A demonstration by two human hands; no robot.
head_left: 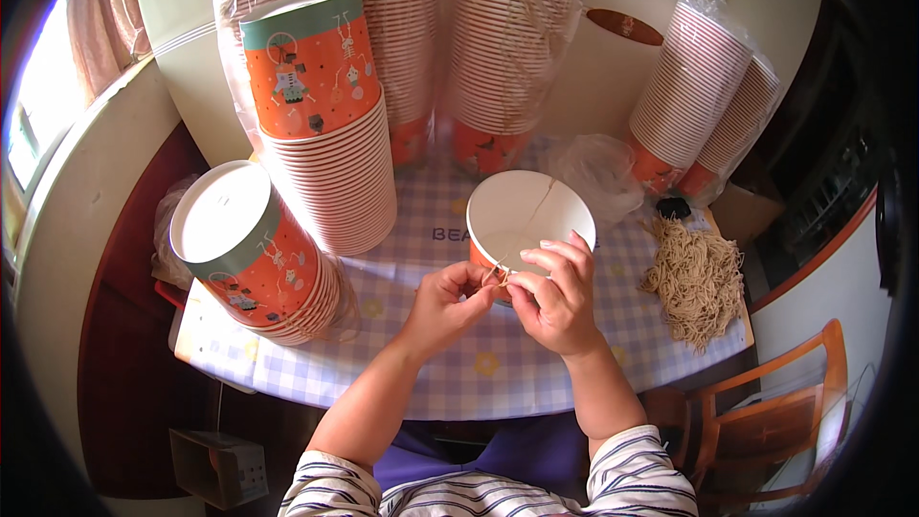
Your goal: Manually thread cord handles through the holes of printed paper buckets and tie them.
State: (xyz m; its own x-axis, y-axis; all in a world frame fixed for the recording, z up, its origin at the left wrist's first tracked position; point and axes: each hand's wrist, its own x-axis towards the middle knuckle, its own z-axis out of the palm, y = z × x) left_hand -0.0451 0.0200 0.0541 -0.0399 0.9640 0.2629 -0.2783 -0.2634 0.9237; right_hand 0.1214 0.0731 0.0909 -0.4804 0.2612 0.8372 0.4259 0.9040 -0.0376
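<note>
A white-lined paper bucket (507, 201) with an orange outside stands upright in front of me. My left hand (448, 304) is closed at its near rim, thumb and forefinger pinching a thin tan string (495, 274). From the other side my right hand (559, 295) pinches the same string between thumb and forefinger, its other fingers raised over the bucket's mouth. Part of the string shows inside the bucket, near the far rim. My fingers hide the exact shape of the string where they meet, and most of the bucket's near side.
Nested orange buckets (330, 182) rise at left, beside a shorter stack (258, 249) lying tilted. Bagged tall stacks (512, 48) line the back; more bagged stacks (691, 86) stand right. A pile of tan strings (694, 282) lies on the checked tablecloth (431, 373). A wooden chair (766, 412) is lower right.
</note>
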